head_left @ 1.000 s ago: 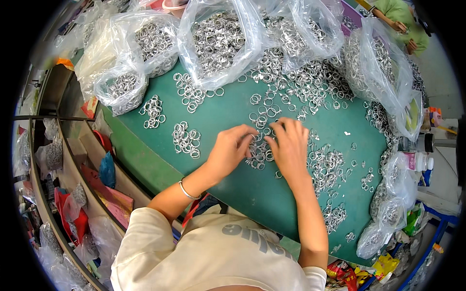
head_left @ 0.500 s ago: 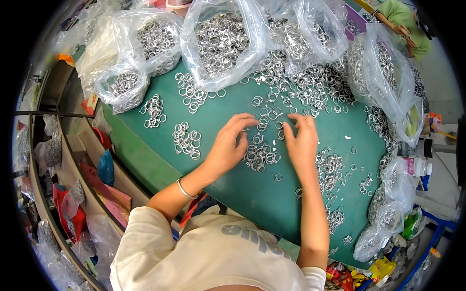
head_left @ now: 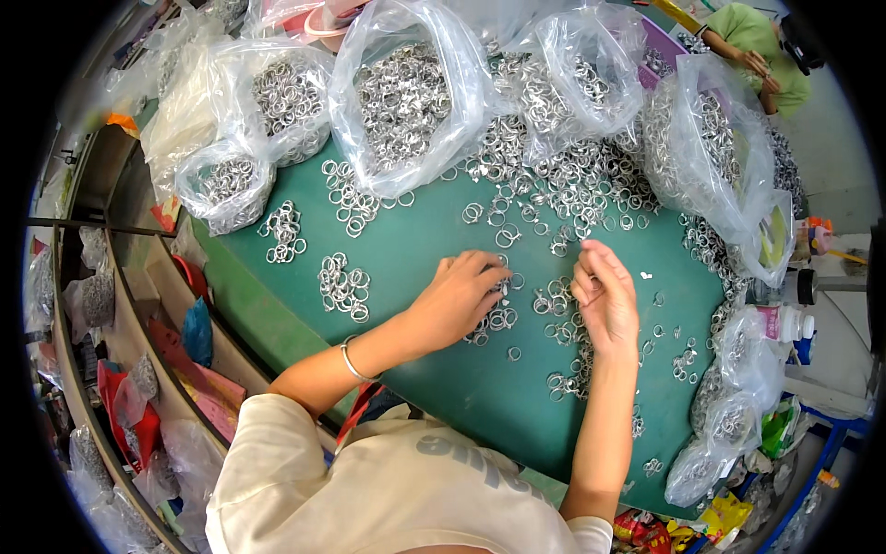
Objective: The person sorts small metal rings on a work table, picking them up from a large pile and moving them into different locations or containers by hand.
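Small silver rings lie in loose clusters on the green tabletop [head_left: 434, 392]. My left hand [head_left: 452, 300] is low over a small ring pile [head_left: 501, 319], fingers curled down and thumb bent in. Rings show between its thumb and fingertips; how many it grips is hidden. To the right, my right hand [head_left: 607, 300] is raised off the table, palm turned left, fingers loosely bent and apart, with nothing visible in them. Beneath and beside it runs a ring cluster [head_left: 556, 295]. A single ring [head_left: 514, 354] rests nearer me.
Open clear plastic bags of rings [head_left: 406, 111] line the far edge, beside a large loose heap [head_left: 591, 175]. More bags [head_left: 729, 425] and a bottle [head_left: 784, 323] stand at right. Shelves with bagged goods [head_left: 138, 314] are at left. Another person's hands [head_left: 757, 69] work far right.
My left hand has moved right onto the ring pile, its fingers closing down. My right hand has drawn back to the right and turned palm-up, exposing rings. The view has shifted slightly.
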The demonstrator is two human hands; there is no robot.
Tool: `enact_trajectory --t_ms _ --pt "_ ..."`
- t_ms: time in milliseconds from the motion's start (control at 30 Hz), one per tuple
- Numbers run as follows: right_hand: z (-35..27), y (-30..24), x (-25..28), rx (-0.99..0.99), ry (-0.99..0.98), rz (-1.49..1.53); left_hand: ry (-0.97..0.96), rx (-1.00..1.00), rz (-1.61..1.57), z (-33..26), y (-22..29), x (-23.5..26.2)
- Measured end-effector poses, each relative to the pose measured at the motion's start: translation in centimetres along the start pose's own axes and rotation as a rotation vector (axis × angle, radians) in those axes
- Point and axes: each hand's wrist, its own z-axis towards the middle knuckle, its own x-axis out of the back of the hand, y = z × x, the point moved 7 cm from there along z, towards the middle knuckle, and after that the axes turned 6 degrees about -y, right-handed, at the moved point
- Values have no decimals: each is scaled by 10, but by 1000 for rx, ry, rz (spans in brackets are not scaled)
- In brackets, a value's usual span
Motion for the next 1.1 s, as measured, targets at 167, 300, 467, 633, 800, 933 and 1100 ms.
enact_trajectory --t_ms 167,300,467,633,800,933,1100 --pt "26 -28 -17 524 264 -1294 256 62 177 35 -5 22" --pt "21 2 -32 400 30 -1517 47 21 276 44 -17 -11" --pt "0 -11 -11 349 -125 -1101 -164 -34 47 15 10 -4" --pt "41 -51 13 318 422 -1542 152 -55 183 71 9 0" --pt "6 -23 -6 417 58 -1630 -127 -169 90 43 20 -31" --pt "-28 -22 11 421 38 -1465 -129 -201 -32 40 18 -15" --pt "-20 -38 44 165 184 -1277 196 47 220 82 -3 7"
